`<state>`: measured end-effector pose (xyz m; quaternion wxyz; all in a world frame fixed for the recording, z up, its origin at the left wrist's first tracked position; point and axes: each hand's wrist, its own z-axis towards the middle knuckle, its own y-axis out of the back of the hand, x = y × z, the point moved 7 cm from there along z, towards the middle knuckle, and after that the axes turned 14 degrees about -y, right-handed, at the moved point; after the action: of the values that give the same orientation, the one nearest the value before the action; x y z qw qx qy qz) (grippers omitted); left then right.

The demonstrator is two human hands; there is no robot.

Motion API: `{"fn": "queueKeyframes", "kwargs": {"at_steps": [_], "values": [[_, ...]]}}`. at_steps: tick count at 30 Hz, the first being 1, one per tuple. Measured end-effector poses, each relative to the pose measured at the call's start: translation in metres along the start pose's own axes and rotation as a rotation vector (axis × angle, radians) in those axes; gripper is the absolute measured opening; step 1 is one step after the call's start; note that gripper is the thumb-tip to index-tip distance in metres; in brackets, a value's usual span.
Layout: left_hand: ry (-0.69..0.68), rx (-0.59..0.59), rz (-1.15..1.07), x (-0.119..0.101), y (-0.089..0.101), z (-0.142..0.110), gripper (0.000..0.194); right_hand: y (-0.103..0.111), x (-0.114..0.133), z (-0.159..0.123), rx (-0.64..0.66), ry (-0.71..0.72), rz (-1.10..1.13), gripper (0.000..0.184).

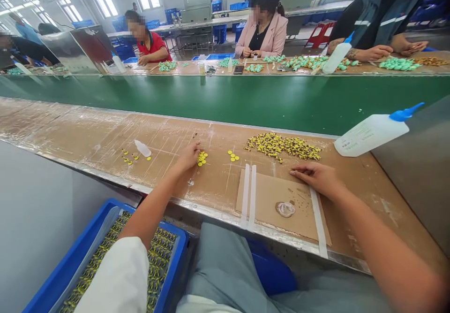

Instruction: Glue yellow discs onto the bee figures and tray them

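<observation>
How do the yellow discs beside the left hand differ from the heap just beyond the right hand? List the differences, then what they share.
Colour: the discs are plain yellow; the heap mixes yellow with a dark colour.
Shape: the discs look flat and round; the heap's pieces look irregular.
Amount: the discs form a small cluster; the heap spreads widely, with many pieces.
Shared: both show yellow and lie on the brown tabletop.

Factory, green conveyor belt [218,102], seated workers [276,38]
</observation>
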<state>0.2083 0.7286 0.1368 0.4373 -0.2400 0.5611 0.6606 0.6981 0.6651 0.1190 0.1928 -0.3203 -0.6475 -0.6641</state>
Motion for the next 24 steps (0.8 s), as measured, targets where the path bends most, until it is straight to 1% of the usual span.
{"fn": "queueKeyframes", "kwargs": {"at_steps": [4, 7, 11, 16, 18, 19, 21, 22, 23, 24], "values": [[0.040, 0.131, 0.076, 0.000, 0.004, 0.016, 0.037, 0.001, -0.001, -0.006, -0.047, 0.043, 0.054, 0.068], [0.064, 0.194, 0.140, 0.000, 0.002, 0.024, 0.033, 0.000, -0.003, -0.014, -0.091, 0.066, 0.135, 0.061], [0.104, 0.212, 0.226, -0.003, 0.000, 0.028, 0.027, 0.001, -0.009, -0.019, -0.126, 0.050, 0.259, 0.051], [0.148, 0.195, 0.247, -0.018, 0.002, 0.031, 0.022, 0.003, -0.013, -0.019, -0.096, -0.027, 0.427, 0.052], [0.138, 0.167, 0.229, -0.031, 0.003, 0.038, 0.021, 0.005, -0.013, -0.019, -0.095, -0.049, 0.467, 0.052], [0.122, 0.145, 0.216, -0.041, 0.003, 0.042, 0.026, 0.006, -0.012, -0.019, -0.092, -0.053, 0.481, 0.052], [0.064, 0.090, 0.178, -0.069, 0.000, 0.042, 0.043, 0.006, -0.010, -0.017, -0.075, -0.045, 0.499, 0.051], [0.027, 0.060, 0.158, -0.087, -0.005, 0.034, 0.049, 0.006, -0.010, -0.016, -0.067, -0.037, 0.501, 0.051], [-0.013, 0.035, 0.126, -0.107, -0.012, 0.018, 0.051, 0.006, -0.009, -0.015, -0.064, -0.028, 0.500, 0.051], [-0.049, 0.019, 0.092, -0.128, -0.021, -0.007, 0.049, 0.006, -0.009, -0.015, -0.066, -0.018, 0.494, 0.050]]}}
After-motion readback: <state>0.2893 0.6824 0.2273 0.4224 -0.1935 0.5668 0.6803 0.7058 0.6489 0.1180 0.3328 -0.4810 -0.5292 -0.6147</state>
